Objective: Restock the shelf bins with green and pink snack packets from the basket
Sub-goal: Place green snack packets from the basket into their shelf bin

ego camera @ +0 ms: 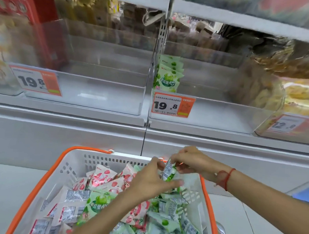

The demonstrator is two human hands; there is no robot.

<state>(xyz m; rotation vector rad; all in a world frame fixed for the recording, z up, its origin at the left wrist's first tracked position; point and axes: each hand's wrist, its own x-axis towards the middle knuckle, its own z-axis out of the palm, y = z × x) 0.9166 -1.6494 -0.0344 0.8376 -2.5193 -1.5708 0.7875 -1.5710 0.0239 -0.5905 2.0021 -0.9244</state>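
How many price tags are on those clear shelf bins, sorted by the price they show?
Tags reading 19.8: 2, one on the left bin and one on the middle bin, where green packets stand.
Tags reading 12.8: 1, on the right bin, blurred, so the last digit is uncertain.
Total: 3 price tags.

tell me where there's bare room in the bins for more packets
Left clear bin, beside the red box, looks bare. Middle bin is free right of the upright green packets. The basket is crowded.
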